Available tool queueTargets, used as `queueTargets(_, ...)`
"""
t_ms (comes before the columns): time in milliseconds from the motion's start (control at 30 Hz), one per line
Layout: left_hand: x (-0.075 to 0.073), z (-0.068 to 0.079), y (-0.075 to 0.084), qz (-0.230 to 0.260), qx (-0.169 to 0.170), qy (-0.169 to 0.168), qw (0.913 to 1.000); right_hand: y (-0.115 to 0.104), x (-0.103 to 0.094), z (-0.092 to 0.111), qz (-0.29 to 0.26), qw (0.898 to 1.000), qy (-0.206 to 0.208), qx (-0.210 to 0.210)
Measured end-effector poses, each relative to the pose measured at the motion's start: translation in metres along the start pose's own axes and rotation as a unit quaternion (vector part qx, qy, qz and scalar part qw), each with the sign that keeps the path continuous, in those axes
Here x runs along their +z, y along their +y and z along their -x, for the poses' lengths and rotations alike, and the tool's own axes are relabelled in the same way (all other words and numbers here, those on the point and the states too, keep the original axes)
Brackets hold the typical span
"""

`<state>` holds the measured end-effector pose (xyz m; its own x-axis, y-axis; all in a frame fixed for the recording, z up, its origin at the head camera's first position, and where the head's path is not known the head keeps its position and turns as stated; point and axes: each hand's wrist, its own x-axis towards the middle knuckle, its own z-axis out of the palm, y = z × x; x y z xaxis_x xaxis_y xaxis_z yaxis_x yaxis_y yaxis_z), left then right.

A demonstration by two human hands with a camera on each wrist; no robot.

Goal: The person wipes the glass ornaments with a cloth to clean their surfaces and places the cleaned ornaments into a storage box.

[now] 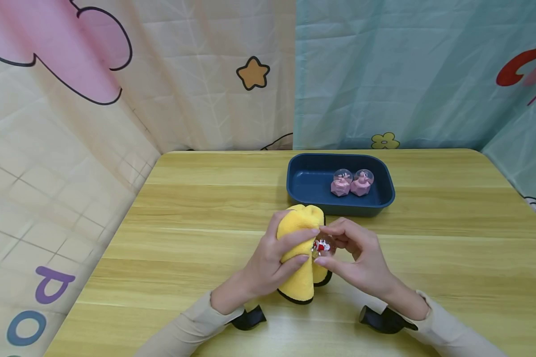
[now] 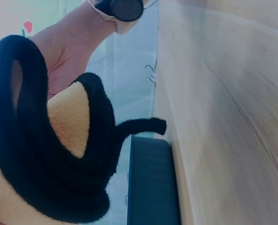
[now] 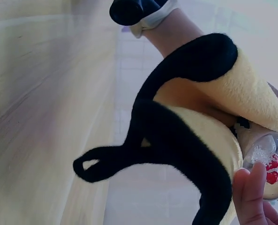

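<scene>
A yellow towel (image 1: pixel 300 282) with black edging is bunched in my left hand (image 1: pixel 263 263), its fingers and thumb gripping it from the left. The folds wrap around one side of a small snow globe (image 1: pixel 325 245) with a clear dome and a red and white figure inside. My right hand (image 1: pixel 364 255) pinches the globe between thumb and fingers from the right. In the right wrist view the clear dome (image 3: pixel 270 157) shows beside the fingertips, partly covered by the towel. Black trim (image 2: pixel 59 183) fills much of the left wrist view. The globe's base is hidden in the cloth.
Just behind the hands stands a dark blue rectangular bin (image 1: pixel 310 181). Inside it, toward the right, are two pink-based snow globes (image 1: pixel 341 183) side by side. The wooden table (image 1: pixel 196 213) ends at patterned curtains (image 1: pixel 196 74) behind and at the sides.
</scene>
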<state>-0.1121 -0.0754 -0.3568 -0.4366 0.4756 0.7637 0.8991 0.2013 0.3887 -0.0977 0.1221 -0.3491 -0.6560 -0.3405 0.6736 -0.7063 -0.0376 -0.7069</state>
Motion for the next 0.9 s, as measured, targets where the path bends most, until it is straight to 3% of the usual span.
queueTargets(133,0.0005,-0.0002,-0.0005,0.006,0.001,0.006,1.0000,0.0029,0.0008,-0.0012,0.025,0.998,0.002,-0.055)
queueTargets(267,0.0005,-0.0006,-0.0004,0.002,0.010,0.008,0.9999,0.0042,0.0008,-0.0022,0.095,0.989,0.007,-0.111)
queueTargets(467,-0.0003,-0.0010,-0.0002,0.009,0.016,0.005,0.9998,0.0044,0.0019,-0.0020,0.215,0.960,0.025,-0.181)
queueTargets(767,-0.0010,-0.0017,-0.0001,0.032,0.021,0.005,0.9992,0.0046,0.0046,-0.0046,0.255,0.929,0.032,-0.266)
queueTargets(900,-0.0011,-0.0016,0.0009,0.044,0.016,0.006,0.9989,0.0039,0.0059,-0.0088,0.283,0.905,0.038,-0.315)
